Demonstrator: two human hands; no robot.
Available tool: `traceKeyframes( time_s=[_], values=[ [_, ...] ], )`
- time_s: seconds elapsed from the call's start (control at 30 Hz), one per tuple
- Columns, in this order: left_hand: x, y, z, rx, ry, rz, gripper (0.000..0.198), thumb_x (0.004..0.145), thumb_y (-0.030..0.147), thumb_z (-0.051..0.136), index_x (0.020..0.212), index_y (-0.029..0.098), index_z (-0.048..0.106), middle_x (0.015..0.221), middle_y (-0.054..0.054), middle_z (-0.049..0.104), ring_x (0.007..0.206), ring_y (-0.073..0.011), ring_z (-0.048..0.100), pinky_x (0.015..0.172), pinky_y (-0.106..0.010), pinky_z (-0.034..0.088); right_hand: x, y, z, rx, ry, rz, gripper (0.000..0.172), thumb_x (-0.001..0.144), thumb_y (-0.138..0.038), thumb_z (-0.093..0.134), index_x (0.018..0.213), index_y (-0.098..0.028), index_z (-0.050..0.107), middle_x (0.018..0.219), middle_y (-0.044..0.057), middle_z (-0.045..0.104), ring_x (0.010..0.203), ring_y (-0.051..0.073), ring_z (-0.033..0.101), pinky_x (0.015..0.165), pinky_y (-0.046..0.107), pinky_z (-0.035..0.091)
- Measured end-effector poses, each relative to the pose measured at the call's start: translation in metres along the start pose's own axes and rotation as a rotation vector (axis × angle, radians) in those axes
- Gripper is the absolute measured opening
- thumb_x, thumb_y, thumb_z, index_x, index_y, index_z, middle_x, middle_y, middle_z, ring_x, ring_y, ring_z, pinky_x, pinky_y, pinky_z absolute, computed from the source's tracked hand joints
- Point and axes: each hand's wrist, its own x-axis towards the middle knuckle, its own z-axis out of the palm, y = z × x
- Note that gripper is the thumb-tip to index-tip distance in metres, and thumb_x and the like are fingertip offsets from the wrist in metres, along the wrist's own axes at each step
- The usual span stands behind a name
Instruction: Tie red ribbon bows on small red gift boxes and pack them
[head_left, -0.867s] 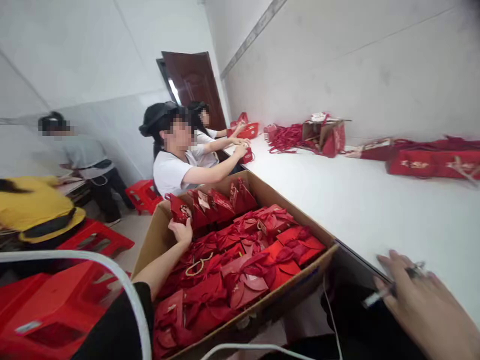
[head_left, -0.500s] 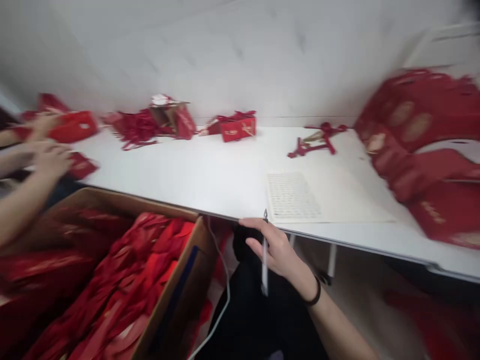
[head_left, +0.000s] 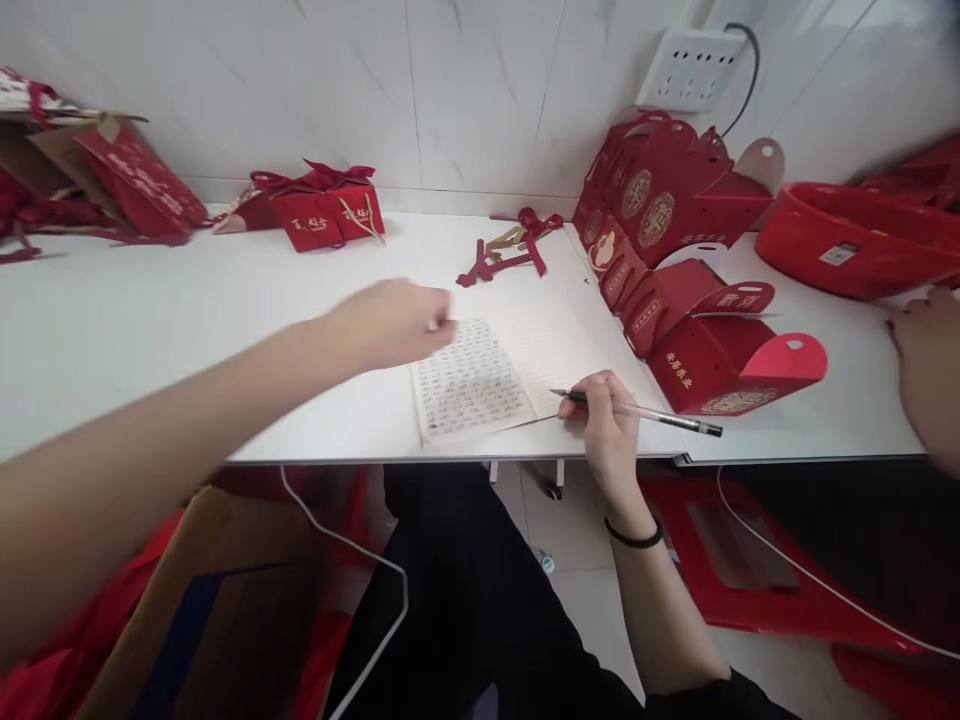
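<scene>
My right hand (head_left: pixel 609 430) is closed round a pen (head_left: pixel 637 412), tip on a white sheet of paper (head_left: pixel 495 375) with rows of small writing, near the white table's (head_left: pixel 150 320) front edge. My left hand (head_left: pixel 397 320) reaches across over the sheet's left top corner, fingers curled; it is blurred and I cannot make out anything in it. Flat red paper gift boxes (head_left: pixel 675 330) lie stacked just right of the sheet. A red ribbon piece (head_left: pixel 510 250) lies behind the sheet.
A folded red gift box (head_left: pixel 319 215) with a bow stands at the back, more red boxes (head_left: pixel 127 180) at the far left. A red basin (head_left: pixel 855 240) sits at the right, another person's hand (head_left: pixel 926 350) beside it. A cardboard carton (head_left: pixel 210 600) stands below left.
My view swung right from the carton of red bags to the table. My left hand left the carton and reached over the sheet. My right hand brought the pen onto the paper.
</scene>
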Motion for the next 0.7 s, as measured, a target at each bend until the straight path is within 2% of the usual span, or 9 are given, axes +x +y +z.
traceKeyframes(
  time_s=[0.07,0.1,0.13,0.2,0.3,0.43,0.6,0.7],
  values=[
    [0.057,0.030,0.020,0.019,-0.040,0.156,0.023,0.081,0.031,0.046,0.085,0.017,0.064,0.082,-0.007,0.065,0.080,-0.0214,0.061,0.067,-0.030,0.040,0.000,-0.001,-0.001,-0.071,-0.072,0.031,0.026,0.086,-0.038,0.053,0.069,-0.019,0.048,0.053,-0.002,0.055,0.048,0.010,0.048,0.047,0.022,0.038],
    [0.079,0.041,0.032,-0.017,-0.025,0.178,0.023,0.081,0.030,0.045,0.085,0.017,0.063,0.083,-0.007,0.065,0.080,-0.0212,0.060,0.066,-0.029,0.040,0.000,-0.002,-0.002,-0.082,-0.096,0.040,0.024,0.085,-0.036,0.056,0.070,-0.019,0.048,0.053,-0.003,0.055,0.048,0.010,0.049,0.047,0.021,0.038],
    [0.094,0.047,0.044,-0.077,-0.008,0.191,0.024,0.081,0.031,0.044,0.085,0.017,0.063,0.083,-0.007,0.065,0.079,-0.0203,0.060,0.065,-0.029,0.040,0.000,-0.003,-0.003,-0.082,-0.113,0.051,0.021,0.084,-0.033,0.058,0.071,-0.019,0.049,0.054,-0.003,0.056,0.049,0.010,0.050,0.047,0.021,0.038],
    [0.108,0.050,0.064,-0.190,0.033,0.188,0.026,0.083,0.032,0.041,0.083,0.017,0.062,0.081,-0.006,0.064,0.074,-0.0182,0.059,0.063,-0.028,0.040,0.001,-0.005,-0.005,-0.070,-0.136,0.080,0.017,0.082,-0.029,0.061,0.075,-0.019,0.049,0.056,-0.003,0.058,0.051,0.011,0.053,0.048,0.021,0.041],
    [0.101,0.041,0.080,-0.257,0.040,0.236,0.026,0.084,0.031,0.039,0.079,0.018,0.060,0.078,-0.004,0.063,0.069,-0.0152,0.056,0.062,-0.028,0.040,0.001,-0.007,-0.006,-0.087,-0.159,0.102,0.014,0.082,-0.025,0.063,0.078,-0.019,0.050,0.060,-0.003,0.060,0.056,0.012,0.057,0.051,0.021,0.044],
    [0.089,0.037,0.078,-0.308,-0.006,0.236,0.022,0.081,0.037,0.046,0.079,0.019,0.059,0.076,-0.002,0.060,0.069,-0.0143,0.055,0.064,-0.027,0.039,-0.003,-0.010,-0.004,-0.161,-0.142,0.098,0.015,0.084,-0.024,0.062,0.077,-0.019,0.051,0.061,-0.003,0.061,0.057,0.011,0.059,0.052,0.021,0.046],
    [0.083,0.047,0.071,-0.371,-0.283,0.286,0.030,0.071,0.050,0.056,0.080,0.021,0.061,0.075,-0.001,0.060,0.074,-0.0180,0.057,0.066,-0.029,0.040,-0.005,-0.021,0.005,-0.248,-0.033,0.086,0.018,0.082,-0.023,0.064,0.072,-0.019,0.050,0.064,-0.003,0.059,0.058,0.011,0.058,0.051,0.021,0.045],
    [0.081,0.047,0.074,-0.371,-0.362,0.323,0.036,0.067,0.053,0.059,0.088,0.024,0.062,0.086,-0.002,0.061,0.084,-0.0217,0.058,0.069,-0.031,0.041,-0.006,-0.026,0.014,-0.285,-0.027,0.070,0.023,0.082,-0.021,0.064,0.068,-0.019,0.045,0.061,-0.005,0.055,0.053,0.009,0.054,0.049,0.021,0.042]
  ],
)
